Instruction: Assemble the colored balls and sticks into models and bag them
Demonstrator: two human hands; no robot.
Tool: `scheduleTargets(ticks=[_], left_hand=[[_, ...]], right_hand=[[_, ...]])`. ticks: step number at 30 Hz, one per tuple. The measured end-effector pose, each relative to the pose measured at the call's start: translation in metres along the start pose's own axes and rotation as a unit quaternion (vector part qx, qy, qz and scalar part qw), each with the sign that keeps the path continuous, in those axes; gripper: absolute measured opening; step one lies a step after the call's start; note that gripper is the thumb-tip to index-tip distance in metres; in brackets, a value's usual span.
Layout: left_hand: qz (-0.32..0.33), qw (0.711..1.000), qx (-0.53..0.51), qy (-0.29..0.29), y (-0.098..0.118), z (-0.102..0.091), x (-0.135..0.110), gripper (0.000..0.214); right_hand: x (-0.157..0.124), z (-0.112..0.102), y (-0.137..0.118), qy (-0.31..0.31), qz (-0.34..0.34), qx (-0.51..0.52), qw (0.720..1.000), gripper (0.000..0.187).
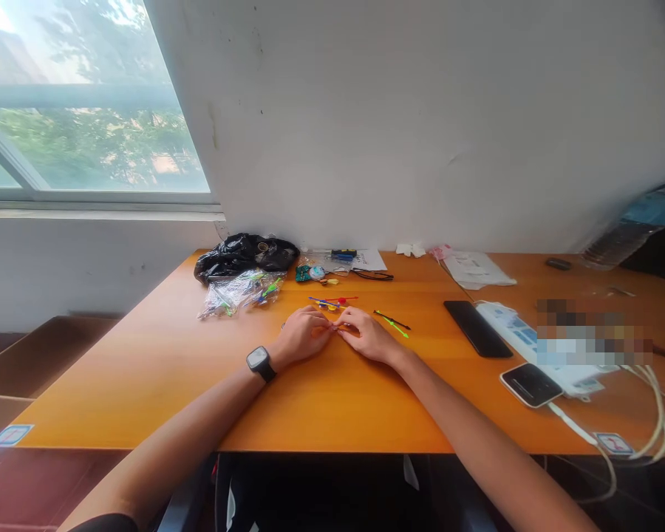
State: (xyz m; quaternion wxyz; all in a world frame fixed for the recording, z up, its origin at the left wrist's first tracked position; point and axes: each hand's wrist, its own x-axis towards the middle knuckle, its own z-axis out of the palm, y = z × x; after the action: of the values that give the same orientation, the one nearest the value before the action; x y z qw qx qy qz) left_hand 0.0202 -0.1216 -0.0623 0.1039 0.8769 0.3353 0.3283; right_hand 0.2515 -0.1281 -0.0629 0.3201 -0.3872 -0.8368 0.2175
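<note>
My left hand, with a watch on its wrist, is over the middle of the table. Its fingertips meet those of my right hand in a pinch. Whatever sits between the fingertips is too small to make out. Just beyond the hands lie thin colored plastic pieces: a blue one, a red one and some yellow. To the right of my right hand are a black arrow-shaped piece and a bright green one, lying across each other.
At the back left, a black plastic bag and clear bags of colored pieces lie on the wooden table. A black phone, a white-edged phone and a power strip with cables occupy the right. Papers lie near the wall.
</note>
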Motion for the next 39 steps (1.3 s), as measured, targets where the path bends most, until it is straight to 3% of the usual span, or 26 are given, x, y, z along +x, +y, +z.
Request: scheduleTargets(ticks=[14,23,27,31,33,36,39], left_hand=[[-0.008,0.998,0.069,-0.013,0.002,0.005,0.0,0.019],[-0.012,0.995,0.103,-0.012,0.006,0.01,0.001,0.015],[-0.014,0.994,0.102,0.017,0.004,0.001,0.002,0.01],[-0.063,0.991,0.101,0.057,-0.017,-0.013,0.002,0.015],[-0.099,0.988,0.11,0.045,-0.033,-0.018,0.001,0.013],[-0.16,0.98,0.118,0.019,-0.05,-0.022,-0.002,0.013],[-0.21,0.97,0.125,0.016,-0.055,-0.025,-0.003,0.015]], right_hand=[[0.003,0.009,0.0,0.008,-0.006,-0.034,0.999,0.016],[0.003,0.007,0.004,0.011,0.01,0.006,1.0,0.017],[0.002,0.0,0.002,0.056,-0.004,-0.009,0.998,0.013],[0.003,-0.006,0.007,0.126,0.066,-0.014,0.99,0.027],[0.003,-0.008,0.011,0.139,0.109,-0.015,0.984,0.031],[0.005,-0.008,0.012,0.129,0.146,0.02,0.981,0.038],[0.006,-0.006,0.006,0.094,0.186,0.136,0.968,0.048]])
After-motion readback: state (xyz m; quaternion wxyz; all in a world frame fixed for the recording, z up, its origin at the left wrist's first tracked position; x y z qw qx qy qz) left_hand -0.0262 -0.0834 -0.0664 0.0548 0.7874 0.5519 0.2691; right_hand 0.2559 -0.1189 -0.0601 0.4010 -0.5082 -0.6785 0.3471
